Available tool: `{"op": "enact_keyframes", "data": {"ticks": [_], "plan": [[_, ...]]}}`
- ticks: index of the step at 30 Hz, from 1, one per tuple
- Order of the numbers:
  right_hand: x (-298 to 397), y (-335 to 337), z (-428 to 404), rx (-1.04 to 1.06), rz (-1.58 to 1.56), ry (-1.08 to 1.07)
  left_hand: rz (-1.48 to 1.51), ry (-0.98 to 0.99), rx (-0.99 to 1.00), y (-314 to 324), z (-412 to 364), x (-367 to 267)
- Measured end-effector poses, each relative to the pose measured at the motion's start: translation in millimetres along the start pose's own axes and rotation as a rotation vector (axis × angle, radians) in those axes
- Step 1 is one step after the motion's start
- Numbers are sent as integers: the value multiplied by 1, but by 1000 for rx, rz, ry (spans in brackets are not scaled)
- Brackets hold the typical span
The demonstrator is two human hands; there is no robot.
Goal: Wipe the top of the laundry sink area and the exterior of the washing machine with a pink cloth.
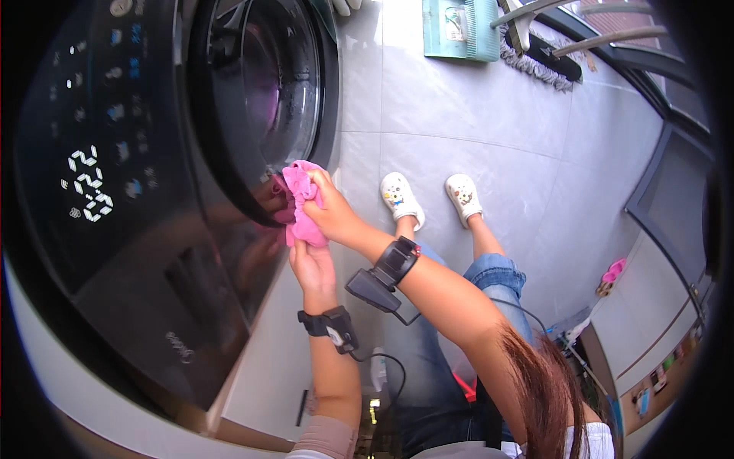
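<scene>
A pink cloth [309, 226] is bunched in both hands against the lower rim of the round door [328, 86] of a black front-loading washing machine [155, 241]. My right hand [332, 209] grips it from above, thumb and fingers pressed into the folds. Just below, my left hand [314, 269] holds the cloth's lower end, its fingers partly hidden behind the fabric. The machine's glossy front mirrors the cloth and hands. White digits glow on its display [89, 183], beside rows of panel symbols.
White clogs [400, 198] are on my feet on grey tiles [476, 115]. A green dustpan [461, 28] and a grey-fringed mop [539, 63] lie ahead. Black wrist devices [395, 264] trail cables. Pink footwear [615, 269] is at right, near a dark metal frame [648, 172].
</scene>
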State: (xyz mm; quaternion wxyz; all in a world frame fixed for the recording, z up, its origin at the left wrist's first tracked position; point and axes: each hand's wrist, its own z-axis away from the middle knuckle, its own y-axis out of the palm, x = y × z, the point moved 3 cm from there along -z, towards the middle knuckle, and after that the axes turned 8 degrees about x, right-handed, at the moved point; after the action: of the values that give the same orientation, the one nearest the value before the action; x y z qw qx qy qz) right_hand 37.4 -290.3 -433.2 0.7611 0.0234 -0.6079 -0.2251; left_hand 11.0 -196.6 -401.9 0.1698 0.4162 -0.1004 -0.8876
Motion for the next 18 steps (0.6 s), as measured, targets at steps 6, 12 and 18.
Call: {"op": "enact_keyframes", "data": {"ticks": [6,12,18], "plan": [[-28,-14,13,144,-28,115,109,-5,-78,-31,-28,37],[-10,-23,-18,335,-152,-110,43,427,-199,-1,-10,23],[-21,-32,-40,385,70,-351,-213,781,-367,28,-2,23]]}}
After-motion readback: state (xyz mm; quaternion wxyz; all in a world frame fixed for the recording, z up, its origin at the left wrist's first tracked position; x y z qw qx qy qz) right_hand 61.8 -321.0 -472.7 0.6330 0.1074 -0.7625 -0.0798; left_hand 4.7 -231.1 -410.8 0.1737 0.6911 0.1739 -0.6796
